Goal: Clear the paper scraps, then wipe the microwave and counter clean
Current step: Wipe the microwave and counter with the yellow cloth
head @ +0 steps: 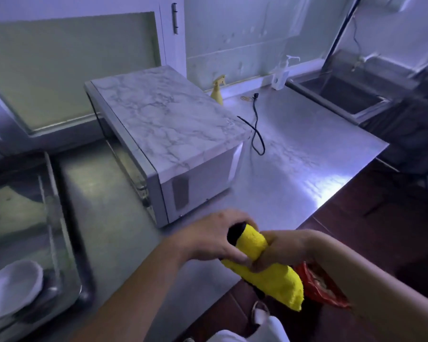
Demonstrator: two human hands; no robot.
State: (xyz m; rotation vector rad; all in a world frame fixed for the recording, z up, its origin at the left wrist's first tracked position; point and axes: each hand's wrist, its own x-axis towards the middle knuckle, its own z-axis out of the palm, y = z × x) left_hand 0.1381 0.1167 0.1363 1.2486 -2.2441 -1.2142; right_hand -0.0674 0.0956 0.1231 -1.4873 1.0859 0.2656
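A rolled yellow cloth (265, 270) with a dark edge is held over the counter's front edge by both hands. My left hand (208, 240) grips its upper end, and my right hand (279, 250) grips its middle. The microwave (168, 119), white with a marble-patterned top, stands on the steel counter (307, 149) just beyond my hands, its side facing me. Its black cord (256, 129) lies loose on the counter, unplugged. No paper scraps show on the counter.
A yellow spray bottle (218, 91) and a white pump bottle (281, 75) stand by the back wall. A sink (341, 95) lies at the right, a steel tray with a white bowl (13, 287) at the left. A red-orange bag (316, 285) sits below my right arm.
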